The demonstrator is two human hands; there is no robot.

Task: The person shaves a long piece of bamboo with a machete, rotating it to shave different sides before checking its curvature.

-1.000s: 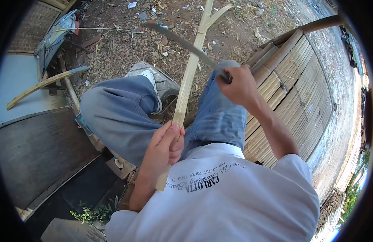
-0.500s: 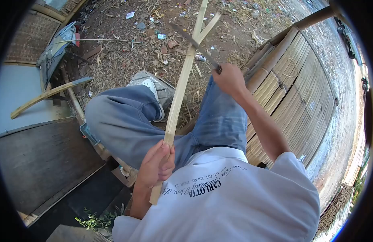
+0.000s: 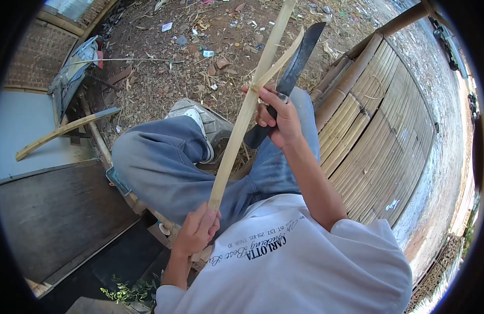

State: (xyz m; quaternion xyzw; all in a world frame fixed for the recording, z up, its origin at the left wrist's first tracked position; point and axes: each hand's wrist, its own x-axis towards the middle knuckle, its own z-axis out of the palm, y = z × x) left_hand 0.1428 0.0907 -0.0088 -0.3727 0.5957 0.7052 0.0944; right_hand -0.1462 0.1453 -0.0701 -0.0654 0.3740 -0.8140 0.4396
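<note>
Your long pale-yellow bamboo strip (image 3: 233,141), broad dark-grey metal knife (image 3: 301,57), white cloth shirt (image 3: 310,272) with black lettering (image 3: 266,248), faded blue trousers (image 3: 155,149)

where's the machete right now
In the head view, the machete is in the right hand, upper middle, its dark blade pointing up just right of the sliver splitting from the bamboo strip.

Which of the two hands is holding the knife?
The right hand: it grips the knife by its dark handle, whereas the left hand holds only the pale strip near its lower end.
</note>
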